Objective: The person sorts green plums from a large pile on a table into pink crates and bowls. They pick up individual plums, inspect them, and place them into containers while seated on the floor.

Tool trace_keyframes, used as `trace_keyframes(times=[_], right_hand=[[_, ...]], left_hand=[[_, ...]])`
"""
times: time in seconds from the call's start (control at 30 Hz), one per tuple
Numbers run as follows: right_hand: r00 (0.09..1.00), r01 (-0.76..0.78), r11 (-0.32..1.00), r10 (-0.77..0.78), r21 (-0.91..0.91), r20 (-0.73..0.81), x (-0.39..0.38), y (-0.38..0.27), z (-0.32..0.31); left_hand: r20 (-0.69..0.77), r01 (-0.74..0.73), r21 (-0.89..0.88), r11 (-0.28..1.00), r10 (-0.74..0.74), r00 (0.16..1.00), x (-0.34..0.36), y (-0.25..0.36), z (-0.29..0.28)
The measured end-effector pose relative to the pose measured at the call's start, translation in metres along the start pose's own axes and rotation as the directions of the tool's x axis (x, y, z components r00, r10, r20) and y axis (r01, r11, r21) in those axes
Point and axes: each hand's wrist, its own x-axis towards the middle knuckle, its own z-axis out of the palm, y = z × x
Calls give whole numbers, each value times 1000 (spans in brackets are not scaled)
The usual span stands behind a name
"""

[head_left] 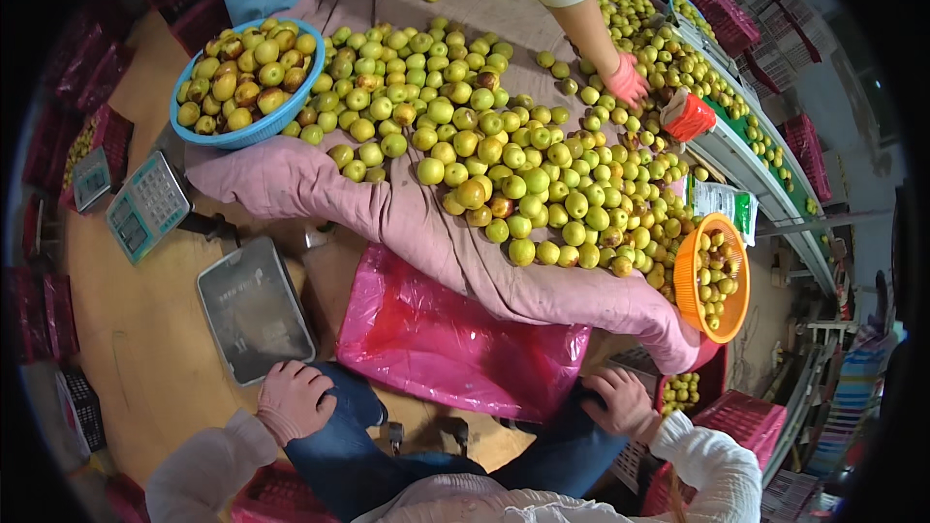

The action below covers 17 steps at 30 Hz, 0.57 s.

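My left hand (pixel 298 402) lies on my left knee, holding nothing, its fingers spread over the jeans. On my other knee rests my right hand (pixel 620 404), empty, fingers apart. Ahead of me, a heap of yellow-green jujubes (pixel 572 203), some with brown patches, covers much of the pink cloth (pixel 407 228) on the sorting table. A blue basket (pixel 315 73) full of jujubes stands at the table's left corner. At the right corner an orange basket (pixel 685 276) tilts, with some jujubes inside. Between my knees and the table sits a crate lined with pink plastic (pixel 455 339).
Across the table a co-worker's pink-gloved hand (pixel 627 80) reaches among the jujubes, near a red packet (pixel 688 116). A conveyor (pixel 746 165) runs along the right. To the left are a digital scale (pixel 147 205) and its grey platform (pixel 257 310). Crates (pixel 746 426) stand by my right side.
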Motion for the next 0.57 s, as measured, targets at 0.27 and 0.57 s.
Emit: trace_keyframes(times=[0.27, 0.57], right_hand=[[978, -195, 974, 202, -113, 50, 238, -42, -40], [825, -556, 787, 485, 268, 290, 260, -50, -19]], left_hand=[[262, 168, -151, 974, -124, 957, -3, 24, -25], [474, 208, -258, 943, -64, 878, -46, 62, -32]])
